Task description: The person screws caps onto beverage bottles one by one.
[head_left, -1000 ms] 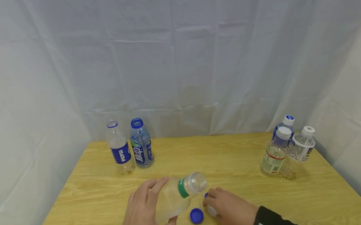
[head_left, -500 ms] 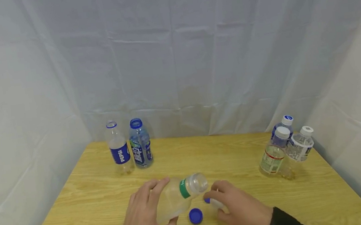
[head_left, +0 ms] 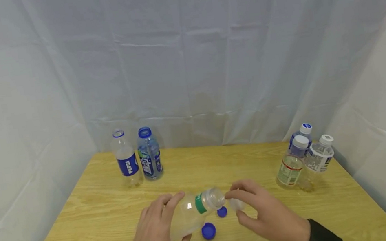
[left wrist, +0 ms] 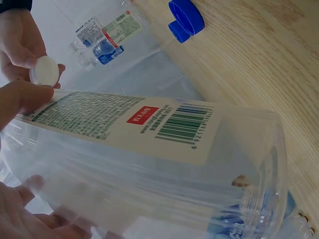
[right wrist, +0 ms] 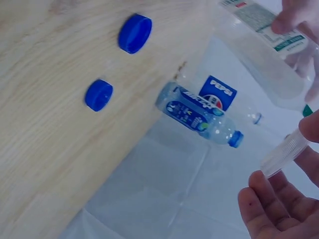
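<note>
The left hand point(head_left: 153, 234) keeps a wide grip curled round a clear, tilted bottle point(head_left: 186, 222), and the right hand point(head_left: 271, 216), grip narrowed, pinches a pale cap point(left wrist: 45, 71) near its uncapped mouth point(head_left: 219, 198). Two blue caps point(head_left: 208, 231) lie on the counter point(head_left: 93, 229); farther back stand two uncapped bottles point(head_left: 151, 160), left, and three capped bottles point(head_left: 289, 171), right.

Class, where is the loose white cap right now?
In the head view, the right hand holds the loose white cap just right of the tilted bottle, near the smaller blue cap.
</note>
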`<state>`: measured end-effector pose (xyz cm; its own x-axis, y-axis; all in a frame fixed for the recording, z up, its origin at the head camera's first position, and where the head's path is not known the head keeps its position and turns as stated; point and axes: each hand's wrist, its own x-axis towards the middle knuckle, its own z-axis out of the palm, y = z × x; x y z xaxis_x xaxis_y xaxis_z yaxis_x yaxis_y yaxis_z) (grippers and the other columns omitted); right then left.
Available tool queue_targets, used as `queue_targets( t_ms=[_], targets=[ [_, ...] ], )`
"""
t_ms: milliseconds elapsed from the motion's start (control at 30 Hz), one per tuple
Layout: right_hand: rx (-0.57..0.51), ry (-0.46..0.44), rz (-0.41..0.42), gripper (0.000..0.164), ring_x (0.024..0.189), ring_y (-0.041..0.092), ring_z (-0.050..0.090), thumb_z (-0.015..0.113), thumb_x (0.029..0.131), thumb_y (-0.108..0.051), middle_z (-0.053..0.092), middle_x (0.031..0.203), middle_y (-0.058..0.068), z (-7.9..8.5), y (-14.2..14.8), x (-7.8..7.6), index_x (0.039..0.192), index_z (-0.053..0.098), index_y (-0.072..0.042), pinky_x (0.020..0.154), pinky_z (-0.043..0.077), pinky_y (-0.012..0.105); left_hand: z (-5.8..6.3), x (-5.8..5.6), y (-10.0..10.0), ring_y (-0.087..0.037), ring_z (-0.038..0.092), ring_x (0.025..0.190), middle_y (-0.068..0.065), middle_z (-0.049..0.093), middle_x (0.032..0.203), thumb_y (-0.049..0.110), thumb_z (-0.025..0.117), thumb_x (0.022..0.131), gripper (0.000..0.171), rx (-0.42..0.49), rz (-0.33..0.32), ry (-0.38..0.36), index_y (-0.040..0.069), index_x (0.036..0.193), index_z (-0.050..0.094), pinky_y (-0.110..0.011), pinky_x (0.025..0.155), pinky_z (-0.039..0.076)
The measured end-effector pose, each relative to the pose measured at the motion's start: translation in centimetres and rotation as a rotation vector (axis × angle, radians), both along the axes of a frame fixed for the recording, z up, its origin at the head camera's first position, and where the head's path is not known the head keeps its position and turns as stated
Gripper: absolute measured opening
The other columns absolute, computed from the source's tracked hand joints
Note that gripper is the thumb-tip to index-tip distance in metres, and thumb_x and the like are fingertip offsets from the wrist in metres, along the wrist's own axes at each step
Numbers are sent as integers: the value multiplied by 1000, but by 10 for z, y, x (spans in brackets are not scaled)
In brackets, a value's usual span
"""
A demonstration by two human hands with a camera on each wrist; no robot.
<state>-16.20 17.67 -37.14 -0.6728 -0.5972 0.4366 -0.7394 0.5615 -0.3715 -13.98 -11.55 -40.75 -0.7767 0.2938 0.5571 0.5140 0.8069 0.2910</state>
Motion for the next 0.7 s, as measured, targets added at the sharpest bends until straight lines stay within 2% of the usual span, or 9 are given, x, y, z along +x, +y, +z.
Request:
queue_targets(
  t_ms=[67, 300, 400, 567, 700],
  targets=[
    [-35, 22, -4, 46, 106, 6, 49, 68, 86, -11, 47, 125, -9, 5, -1, 1, 127, 55, -29, 82, 50, 26, 0, 0, 1, -14, 51, 107, 5, 49, 121, 39, 86, 52, 101, -2, -2, 7, 29, 142, 41, -38, 88, 45],
    [-109, 16, -32, 46, 117, 11, 48, 69, 85, -10, 48, 128, -9, 18, -1, 8, 124, 51, -26, 94, 48, 28, 2, 0, 2, -11, 50, 106, 6, 49, 121, 41, 86, 55, 100, -30, 6, -63, 34, 142, 37, -33, 86, 44],
    [-143, 26, -21, 46, 117, 14, 50, 69, 85, -9, 51, 125, -6, 21, -1, 10, 124, 51, -23, 97, 45, 28, 1, 0, 3, -11, 50, 106, 6, 49, 121, 41, 85, 55, 99, -36, 3, -52, 32, 142, 38, -33, 86, 43],
    [-229, 49, 7, 49, 116, 16, 52, 71, 82, -4, 53, 125, -3, 23, -2, 13, 123, 50, -19, 98, 43, 24, 0, 0, 3, -11, 50, 105, 5, 50, 120, 41, 84, 54, 99, -42, 4, -26, 31, 142, 39, -32, 85, 44],
    [-303, 87, 27, 45, 112, 16, 54, 75, 78, -2, 55, 124, -1, 23, -4, 14, 114, 51, -16, 94, 45, 20, 0, 1, 4, -11, 51, 105, 6, 51, 120, 42, 85, 54, 100, -41, -3, -44, 33, 142, 38, -33, 86, 44]
  ],
)
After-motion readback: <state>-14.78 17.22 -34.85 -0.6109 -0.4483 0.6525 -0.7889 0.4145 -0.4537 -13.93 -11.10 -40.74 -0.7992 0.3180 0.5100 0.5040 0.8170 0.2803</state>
